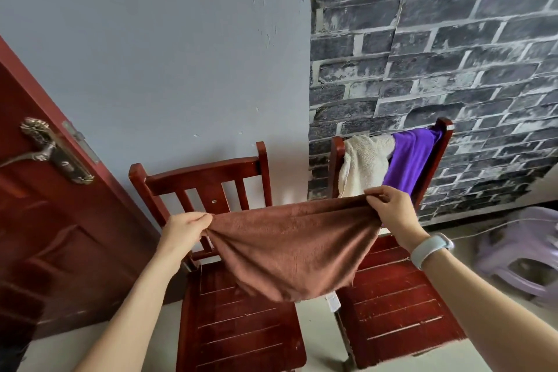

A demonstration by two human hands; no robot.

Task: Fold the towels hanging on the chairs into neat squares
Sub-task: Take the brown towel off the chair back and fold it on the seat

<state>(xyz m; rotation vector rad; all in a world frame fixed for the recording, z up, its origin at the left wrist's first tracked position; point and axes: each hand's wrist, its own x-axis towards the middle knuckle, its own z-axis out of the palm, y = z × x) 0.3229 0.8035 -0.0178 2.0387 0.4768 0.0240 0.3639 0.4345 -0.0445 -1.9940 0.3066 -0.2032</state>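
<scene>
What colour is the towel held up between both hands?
Brown, seen clearly in the head view: the towel.

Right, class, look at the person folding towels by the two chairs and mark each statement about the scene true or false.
1. Both hands hold the brown towel. True: the left hand and the right hand each grip a top corner.
2. The brown towel lies flat on a seat. False: it hangs in the air.
3. A white towel and a purple towel hang on the right chair. True.
4. The left chair has a towel on its back. False: it is bare.
</scene>
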